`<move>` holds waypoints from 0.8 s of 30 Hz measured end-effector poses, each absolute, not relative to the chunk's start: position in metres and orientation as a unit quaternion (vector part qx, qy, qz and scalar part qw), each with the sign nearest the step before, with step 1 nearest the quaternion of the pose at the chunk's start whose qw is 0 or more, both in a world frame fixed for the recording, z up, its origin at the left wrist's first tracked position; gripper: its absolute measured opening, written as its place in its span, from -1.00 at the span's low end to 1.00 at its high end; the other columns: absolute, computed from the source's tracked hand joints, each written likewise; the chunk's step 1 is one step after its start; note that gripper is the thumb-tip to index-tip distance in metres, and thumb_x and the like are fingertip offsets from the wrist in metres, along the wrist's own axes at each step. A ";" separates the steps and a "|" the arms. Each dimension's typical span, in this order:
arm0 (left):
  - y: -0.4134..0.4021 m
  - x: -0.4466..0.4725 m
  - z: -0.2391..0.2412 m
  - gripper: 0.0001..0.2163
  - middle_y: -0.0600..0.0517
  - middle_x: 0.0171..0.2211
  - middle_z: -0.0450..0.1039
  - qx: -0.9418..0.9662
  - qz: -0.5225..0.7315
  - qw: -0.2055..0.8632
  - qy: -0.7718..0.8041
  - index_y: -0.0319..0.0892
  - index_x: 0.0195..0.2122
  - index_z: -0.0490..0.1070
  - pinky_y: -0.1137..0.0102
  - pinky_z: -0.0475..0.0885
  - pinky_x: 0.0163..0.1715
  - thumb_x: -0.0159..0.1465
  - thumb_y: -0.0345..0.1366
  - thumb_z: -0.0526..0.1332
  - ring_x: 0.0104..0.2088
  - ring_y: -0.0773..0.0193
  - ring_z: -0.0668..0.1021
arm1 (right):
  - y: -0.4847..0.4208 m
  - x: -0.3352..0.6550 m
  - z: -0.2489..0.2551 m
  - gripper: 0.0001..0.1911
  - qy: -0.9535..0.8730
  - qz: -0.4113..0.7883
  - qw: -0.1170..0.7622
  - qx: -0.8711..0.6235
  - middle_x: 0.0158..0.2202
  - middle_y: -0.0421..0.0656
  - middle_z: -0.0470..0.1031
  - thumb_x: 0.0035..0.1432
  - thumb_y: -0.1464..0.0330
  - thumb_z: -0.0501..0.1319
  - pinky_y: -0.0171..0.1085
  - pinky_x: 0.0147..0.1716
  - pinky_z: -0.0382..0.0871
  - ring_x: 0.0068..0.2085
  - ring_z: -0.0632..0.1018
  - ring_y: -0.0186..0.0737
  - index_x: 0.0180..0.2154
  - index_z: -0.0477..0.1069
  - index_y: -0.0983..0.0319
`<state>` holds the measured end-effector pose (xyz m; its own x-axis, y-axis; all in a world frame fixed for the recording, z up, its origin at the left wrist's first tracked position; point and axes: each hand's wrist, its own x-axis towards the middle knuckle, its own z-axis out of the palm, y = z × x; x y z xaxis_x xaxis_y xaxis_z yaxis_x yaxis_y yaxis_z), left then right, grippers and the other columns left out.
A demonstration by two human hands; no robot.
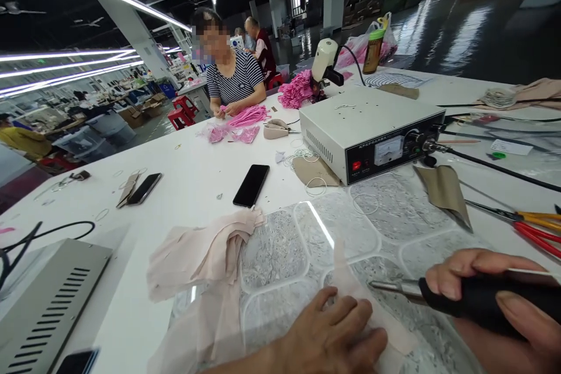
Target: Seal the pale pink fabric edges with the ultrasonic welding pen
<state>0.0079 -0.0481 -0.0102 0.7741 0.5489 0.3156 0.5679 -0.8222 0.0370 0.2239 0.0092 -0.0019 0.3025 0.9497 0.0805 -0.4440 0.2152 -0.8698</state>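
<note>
My left hand (335,336) lies flat with fingers spread on a thin pale pink fabric strip (385,327) that rests on the glass work plate (315,245). My right hand (504,304) is wrapped round the black handle of a cutting pen (464,295). Its metal tip (381,285) points left and sits just above the strip, close to my left fingers. A heap of pale pink fabric pieces (205,254) lies to the left of the plate.
A white control box (368,128) with a meter stands behind the plate, a black phone (251,185) to its left. Red and yellow scissors (526,225) lie at right. A grey box (48,298) sits at left. A person in a striped shirt (232,79) handles pink pieces across the table.
</note>
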 end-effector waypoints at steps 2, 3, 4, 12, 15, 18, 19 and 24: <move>-0.049 0.003 -0.011 -0.64 -0.08 0.01 0.37 -0.946 -0.165 0.034 -0.278 -0.19 -0.01 0.35 0.21 0.33 0.03 0.35 -0.05 0.04 -0.03 0.21 0.41 | 0.010 0.216 0.010 -0.88 -0.304 0.513 0.706 -0.382 -0.46 -0.19 0.25 -0.09 0.39 0.23 -0.19 -0.57 0.41 -0.54 0.34 -0.27 -0.39 0.36 0.16; -0.049 0.001 -0.010 -0.65 -0.07 0.00 0.39 -0.946 -0.171 0.032 -0.273 -0.21 -0.01 0.35 0.21 0.31 0.06 0.34 -0.06 0.06 -0.01 0.22 0.41 | 0.010 0.213 0.014 -0.87 -0.282 0.527 0.705 -0.381 -0.46 -0.20 0.23 -0.13 0.42 0.23 -0.22 -0.57 0.41 -0.55 0.33 -0.30 -0.42 0.35 0.17; -0.048 0.000 -0.008 -0.66 -0.07 -0.01 0.41 -0.944 -0.179 0.029 -0.275 -0.22 -0.01 0.35 0.22 0.29 0.08 0.34 -0.09 0.08 0.00 0.22 0.42 | 0.011 0.211 0.017 -0.85 -0.258 0.539 0.705 -0.382 -0.47 -0.21 0.22 -0.16 0.43 0.24 -0.25 -0.58 0.41 -0.55 0.32 -0.31 -0.43 0.33 0.17; -0.027 -0.007 0.022 -0.72 -0.05 0.04 0.43 -0.927 -0.147 -0.033 -0.345 -0.27 0.03 0.31 0.23 0.35 0.06 0.34 -0.31 0.04 0.04 0.20 0.43 | 0.017 0.204 0.028 -0.67 -0.164 0.566 0.696 -0.410 -0.43 -0.23 0.20 -0.36 0.42 0.38 -0.32 -0.52 0.47 -0.48 0.36 -0.31 -0.46 0.32 0.16; -0.020 -0.012 0.020 -0.68 0.00 0.13 0.36 -0.931 -0.128 -0.010 -0.343 -0.20 0.07 0.30 0.22 0.33 0.10 0.35 -0.21 0.05 0.12 0.19 0.38 | 0.021 0.201 0.033 -0.63 -0.160 0.576 0.681 -0.422 -0.41 -0.22 0.21 -0.38 0.36 0.42 -0.33 -0.47 0.49 -0.46 0.39 -0.29 -0.45 0.32 0.15; -0.018 -0.016 0.015 -0.65 0.02 0.17 0.30 -0.936 -0.105 -0.008 -0.336 -0.16 0.11 0.28 0.20 0.29 0.15 0.36 -0.14 0.03 0.17 0.19 0.33 | 0.025 0.196 0.037 -0.64 -0.217 0.563 0.680 -0.417 -0.39 -0.22 0.26 -0.29 0.28 0.44 -0.32 -0.40 0.49 -0.44 0.42 -0.28 -0.41 0.34 0.14; -0.018 -0.018 0.013 -0.65 0.01 0.18 0.29 -0.937 -0.101 -0.011 -0.333 -0.16 0.11 0.27 0.20 0.27 0.17 0.36 -0.14 0.03 0.19 0.19 0.32 | 0.027 0.195 0.038 -0.65 -0.245 0.556 0.680 -0.411 -0.39 -0.22 0.28 -0.24 0.25 0.43 -0.32 -0.38 0.49 -0.44 0.43 -0.28 -0.40 0.34 0.14; -0.013 -0.021 0.010 -0.63 -0.02 0.19 0.28 -0.936 -0.096 -0.020 -0.337 -0.18 0.14 0.24 0.19 0.25 0.19 0.36 -0.15 0.03 0.21 0.18 0.29 | 0.035 0.183 0.035 -0.75 -0.334 0.539 0.677 -0.373 -0.36 -0.23 0.31 -0.04 0.24 0.37 -0.31 -0.36 0.48 -0.41 0.45 -0.29 -0.34 0.35 0.12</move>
